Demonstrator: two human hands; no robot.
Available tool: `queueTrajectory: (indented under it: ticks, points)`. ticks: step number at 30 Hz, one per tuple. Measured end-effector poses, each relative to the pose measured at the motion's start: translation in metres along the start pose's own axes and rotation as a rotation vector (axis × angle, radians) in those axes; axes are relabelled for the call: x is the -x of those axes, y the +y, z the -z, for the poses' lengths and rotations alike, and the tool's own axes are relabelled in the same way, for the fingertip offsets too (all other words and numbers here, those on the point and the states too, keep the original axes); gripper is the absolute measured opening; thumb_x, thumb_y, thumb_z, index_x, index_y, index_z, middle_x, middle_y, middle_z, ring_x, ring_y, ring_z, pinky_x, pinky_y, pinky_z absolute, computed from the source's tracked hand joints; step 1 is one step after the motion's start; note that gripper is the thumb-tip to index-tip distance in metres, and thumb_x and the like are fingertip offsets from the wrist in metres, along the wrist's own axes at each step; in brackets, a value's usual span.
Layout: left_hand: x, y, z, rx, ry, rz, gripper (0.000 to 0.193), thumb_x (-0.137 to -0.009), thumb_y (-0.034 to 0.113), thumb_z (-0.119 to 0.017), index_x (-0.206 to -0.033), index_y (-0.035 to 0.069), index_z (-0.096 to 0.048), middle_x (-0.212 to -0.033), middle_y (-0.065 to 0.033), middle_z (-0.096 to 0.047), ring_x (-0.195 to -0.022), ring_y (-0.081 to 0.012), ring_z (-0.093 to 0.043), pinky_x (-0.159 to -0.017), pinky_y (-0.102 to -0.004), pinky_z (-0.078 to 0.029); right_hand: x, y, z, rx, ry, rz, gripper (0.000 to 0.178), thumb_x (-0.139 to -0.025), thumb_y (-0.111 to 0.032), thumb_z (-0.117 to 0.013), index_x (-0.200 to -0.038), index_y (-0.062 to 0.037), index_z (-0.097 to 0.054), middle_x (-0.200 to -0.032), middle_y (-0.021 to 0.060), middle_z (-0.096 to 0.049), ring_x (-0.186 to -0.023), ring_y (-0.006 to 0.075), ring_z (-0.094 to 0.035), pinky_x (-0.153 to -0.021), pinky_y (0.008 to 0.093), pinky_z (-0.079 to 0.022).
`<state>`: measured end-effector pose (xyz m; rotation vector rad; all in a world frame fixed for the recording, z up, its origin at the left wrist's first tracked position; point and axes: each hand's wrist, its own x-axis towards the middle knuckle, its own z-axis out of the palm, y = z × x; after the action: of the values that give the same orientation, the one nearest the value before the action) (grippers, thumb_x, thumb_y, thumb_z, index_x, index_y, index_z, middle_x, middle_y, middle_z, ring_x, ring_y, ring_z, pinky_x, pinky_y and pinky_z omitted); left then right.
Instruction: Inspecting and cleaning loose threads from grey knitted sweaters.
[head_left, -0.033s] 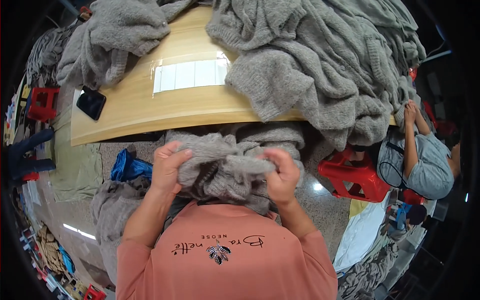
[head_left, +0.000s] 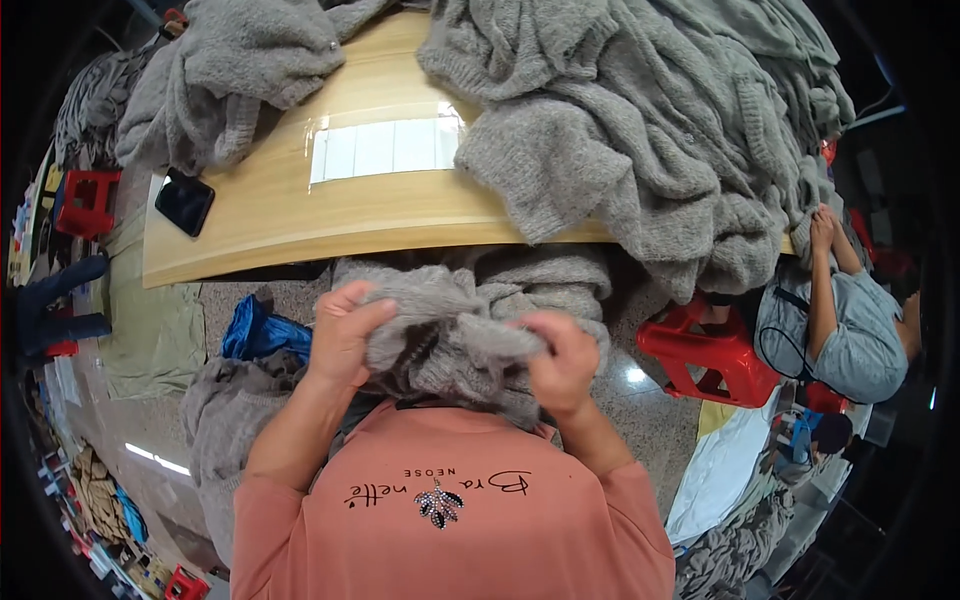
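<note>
A fuzzy grey knitted sweater [head_left: 425, 310] is bunched over my lap, just below the table's near edge. My left hand [head_left: 345, 335] is closed on a fold at its left side, thumb on top. My right hand [head_left: 563, 362] pinches a narrow part of the same knit at the right. The two gripped parts nearly meet between my hands. More grey knit hangs in folds beneath them, and which part of the sweater I hold cannot be made out.
On the wooden table [head_left: 280, 235] lie grey knitwear heaps [head_left: 640, 150], a black phone [head_left: 184, 202] and a white paper strip [head_left: 385, 150]. A red stool [head_left: 705, 350] stands to the right, near another person [head_left: 840, 320]. Blue cloth [head_left: 262, 330] and grey knitwear [head_left: 235, 420] are at my left.
My right hand has turned slightly, and its fingers are curled closer around the knit. The view has shifted a little; both hands still hold the sweater.
</note>
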<state>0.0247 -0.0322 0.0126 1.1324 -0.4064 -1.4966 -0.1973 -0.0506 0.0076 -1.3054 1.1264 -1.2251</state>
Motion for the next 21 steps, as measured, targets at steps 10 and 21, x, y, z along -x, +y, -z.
queueTrajectory:
  ticks: [10, 21]
  points:
    - [0.008, -0.01, -0.025, -0.415, -0.353, -0.08, 0.005, -0.076, 0.002, -0.061, -0.078, -0.003, -0.061, -0.072, -0.0009, -0.059, -0.063, -0.0054, -0.049, -0.057, -0.0181, -0.038, -0.01, -0.01, -0.026, 0.416, -0.328, 0.821, 0.023, -0.064, 0.001, -0.057, -0.086, 0.0036, -0.057, -0.076, 0.0115, -0.057, -0.055, 0.0218, -0.055, -0.046, 0.0289, -0.044]
    - [0.013, -0.015, -0.016, -0.325, -0.28, 0.024, 0.006, -0.075, 0.0, -0.062, -0.081, -0.002, -0.063, -0.07, 0.0026, -0.058, -0.062, -0.0017, -0.046, -0.053, -0.0171, -0.038, -0.007, 0.001, -0.032, 0.511, -0.342, 0.782, 0.026, -0.057, 0.008, -0.055, -0.082, 0.0007, -0.056, -0.079, 0.0125, -0.056, -0.058, 0.0227, -0.055, -0.048, 0.0277, -0.044]
